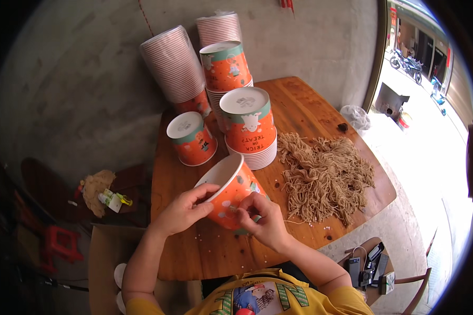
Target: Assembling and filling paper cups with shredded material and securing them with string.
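Observation:
A paper bucket (230,191), orange with a printed pattern and white inside, tilts over the near part of the table with its mouth toward the upper left. My left hand (184,211) grips it at the rim, fingers inside and thumb on the outer wall. Against the bucket's printed side my right hand (263,219) is closed in a pinch on what looks like the end of a tan cord. A thin strand shows beside the right wrist. To the right lies a loose heap of tan cords (328,178).
Upside-down bucket stacks (251,123) stand behind, beside a single upturned bucket (193,139). Tall wrapped stacks (174,65) lean by the wall. White bits dot the wooden table (299,100). A cardboard box (108,252) is at lower left; a chair (376,265) holding devices is at lower right.

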The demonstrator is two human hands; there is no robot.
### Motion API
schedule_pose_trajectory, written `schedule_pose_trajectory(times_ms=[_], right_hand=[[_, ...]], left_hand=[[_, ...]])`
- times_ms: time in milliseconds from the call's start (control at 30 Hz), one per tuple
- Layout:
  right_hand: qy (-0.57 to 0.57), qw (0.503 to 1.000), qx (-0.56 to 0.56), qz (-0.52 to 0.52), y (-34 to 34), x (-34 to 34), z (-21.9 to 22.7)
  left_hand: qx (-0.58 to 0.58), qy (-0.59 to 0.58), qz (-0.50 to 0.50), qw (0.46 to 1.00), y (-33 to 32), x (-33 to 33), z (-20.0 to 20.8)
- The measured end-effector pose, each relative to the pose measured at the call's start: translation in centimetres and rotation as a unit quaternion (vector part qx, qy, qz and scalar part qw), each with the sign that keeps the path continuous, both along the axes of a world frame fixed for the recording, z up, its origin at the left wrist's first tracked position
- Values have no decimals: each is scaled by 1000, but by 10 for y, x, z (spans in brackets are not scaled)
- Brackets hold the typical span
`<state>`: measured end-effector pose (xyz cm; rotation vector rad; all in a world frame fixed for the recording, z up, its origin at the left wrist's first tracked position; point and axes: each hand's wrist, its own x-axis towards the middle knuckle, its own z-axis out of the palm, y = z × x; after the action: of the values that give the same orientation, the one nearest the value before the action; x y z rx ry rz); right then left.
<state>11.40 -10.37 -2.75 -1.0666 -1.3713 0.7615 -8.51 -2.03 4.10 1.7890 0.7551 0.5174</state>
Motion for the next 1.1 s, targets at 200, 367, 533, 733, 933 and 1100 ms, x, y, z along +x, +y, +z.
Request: schedule_pose_trajectory(times_ms=[200,367,533,733,933,1100], right_hand=[[-46,998,4,38,-1,-2,-4],[-53,997,21,44,2,2,-11],[-35,997,10,68,0,4,-10],[-4,996,81,44,0,12,-12],[-59,979,195,4,8,15,0],[-123,985,118,41,2,18,-11]], left_hand=[[-128,11,-40,991,0,23,8],[-155,-10,-8,988,-2,30,7],[-174,-12,-2,985,0,27,5],[-185,3,-4,983,-2,28,9],[-188,8,-9,982,-2,28,11],[-196,9,-20,980,-3,29,10]])
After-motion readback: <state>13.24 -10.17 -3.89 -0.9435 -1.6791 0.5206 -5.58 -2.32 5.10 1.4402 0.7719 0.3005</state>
